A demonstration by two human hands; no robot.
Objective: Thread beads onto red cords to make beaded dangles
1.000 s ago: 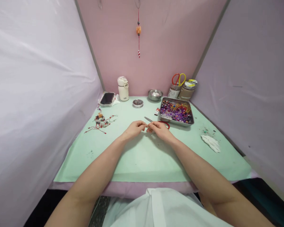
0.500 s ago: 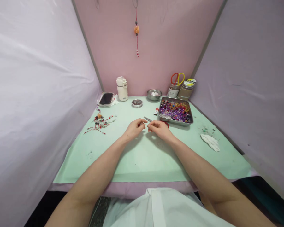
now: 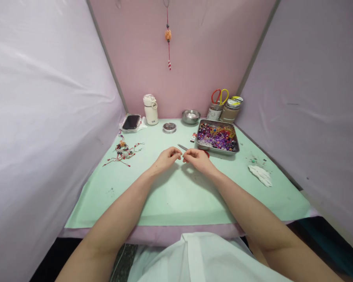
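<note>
My left hand point(image 3: 166, 158) and my right hand point(image 3: 197, 159) meet fingertip to fingertip over the middle of the green mat point(image 3: 182, 192). Both are pinched closed on something too small to make out between them. Just behind the hands lie small scissors point(image 3: 183, 147) with a red handle partly hidden by my right hand. A metal tray point(image 3: 217, 137) full of purple and mixed beads sits right behind my right hand.
Finished beaded strings point(image 3: 124, 150) lie at the left. Along the back wall stand a phone point(image 3: 131, 122), a white bottle point(image 3: 151, 109), a small tin point(image 3: 169, 127), a steel bowl point(image 3: 191, 116) and jars with scissors point(image 3: 219, 102). A white cloth point(image 3: 261, 174) lies at right.
The hands have stayed pinched together, shifting only slightly; the view has drifted a little.
</note>
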